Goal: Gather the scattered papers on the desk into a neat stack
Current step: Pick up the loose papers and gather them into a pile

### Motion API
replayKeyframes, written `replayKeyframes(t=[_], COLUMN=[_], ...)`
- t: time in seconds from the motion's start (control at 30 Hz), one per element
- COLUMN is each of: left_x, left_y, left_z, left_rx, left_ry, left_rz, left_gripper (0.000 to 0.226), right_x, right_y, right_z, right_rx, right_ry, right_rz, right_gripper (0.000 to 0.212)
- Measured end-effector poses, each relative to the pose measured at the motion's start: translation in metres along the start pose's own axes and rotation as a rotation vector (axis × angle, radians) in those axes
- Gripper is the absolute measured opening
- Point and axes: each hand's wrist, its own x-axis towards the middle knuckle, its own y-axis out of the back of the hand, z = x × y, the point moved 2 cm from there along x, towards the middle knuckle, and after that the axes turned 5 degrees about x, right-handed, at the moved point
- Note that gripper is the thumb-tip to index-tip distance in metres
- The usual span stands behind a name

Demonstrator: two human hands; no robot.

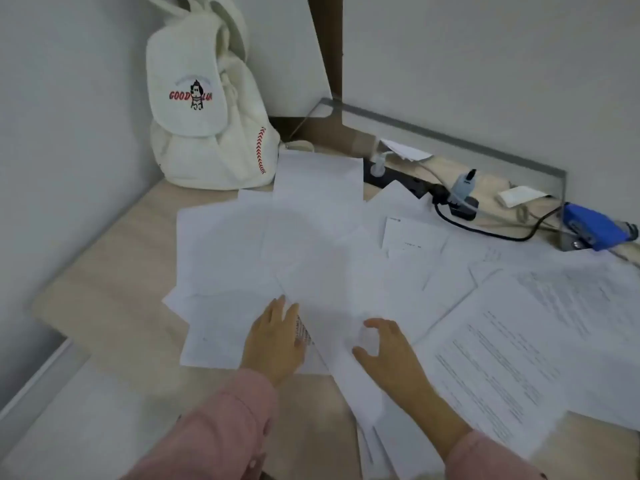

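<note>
Left hand (277, 337): fingers (282, 311) straight and close together, lying flat, palm down, on the loose papers (311, 254). The fingertips rest on a white sheet, and just beside the hand's right edge a sheet with red print (304, 332) shows in part. Right hand (388, 351): fingers arched and spread, thumb (360, 351) held apart from the rest, tips on a blank sheet. I cannot tell whether any sheet is pinched, and none appears lifted. The two hands sit near each other at the near middle of the spread, with a strip of paper between them. Both wrists come out of pink sleeves (221, 427). The papers are unstacked, overlapping at varied angles across the middle and right of the light wood desk (104, 306). Mostly blank sheets lie in the centre, sheets of dense printed text (502, 358) lie to the right of my right hand, and several sheets overhang the near edge below my right forearm. At the far left corner a white backpack (204, 109) with red lettering stands upright against the wall, its base just beside the farthest sheet. Along the back right lies a black power strip (415, 183) with plugs in it, a black cable (485, 230) running from it toward a blue device (592, 226) at the right edge.
</note>
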Motion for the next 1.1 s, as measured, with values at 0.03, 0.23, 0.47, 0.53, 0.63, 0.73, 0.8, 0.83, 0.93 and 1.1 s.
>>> replayKeyframes(t=[0.03,0.23,0.47,0.53,0.63,0.73,0.8,0.83,0.93,1.1], left_x=[0.000,0.006,0.020,0.025,0.029,0.027,0.024,0.022,0.021,0.016], left_y=[-0.002,-0.013,-0.019,-0.027,-0.027,-0.019,-0.002,0.007,0.026,0.070], left_z=[-0.007,-0.045,-0.046,-0.049,-0.048,-0.056,-0.058,-0.059,-0.061,-0.050], left_rx=[0.049,0.116,0.331,0.334,0.392,0.401,0.404,0.364,0.264,0.084], left_ry=[0.037,0.168,0.130,0.103,0.025,-0.019,-0.037,-0.042,-0.044,-0.123], left_rz=[0.002,-0.059,-0.048,-0.024,0.027,0.069,0.086,0.052,0.049,-0.032], left_gripper=[0.063,0.071,0.085,0.082,0.067,0.059,0.050,0.041,0.029,0.029], right_x=[0.002,0.005,0.002,0.003,0.003,-0.006,-0.007,-0.006,-0.005,-0.014], right_y=[-0.013,-0.070,-0.063,-0.045,-0.005,0.034,0.054,0.060,0.067,0.071], right_z=[-0.001,0.004,0.001,-0.005,-0.026,-0.044,-0.040,-0.034,-0.010,0.021], right_rx=[-0.116,-0.636,-0.473,-0.155,0.410,1.060,1.204,1.208,1.073,0.945], right_ry=[0.030,0.085,0.193,0.097,-0.127,-0.223,-0.192,-0.186,-0.248,-0.361], right_rz=[-0.013,-0.003,0.138,0.096,-0.071,-0.199,-0.182,-0.128,0.085,0.288], right_gripper=[0.060,0.095,0.044,0.021,0.029,0.016,0.026,0.031,0.025,0.027])
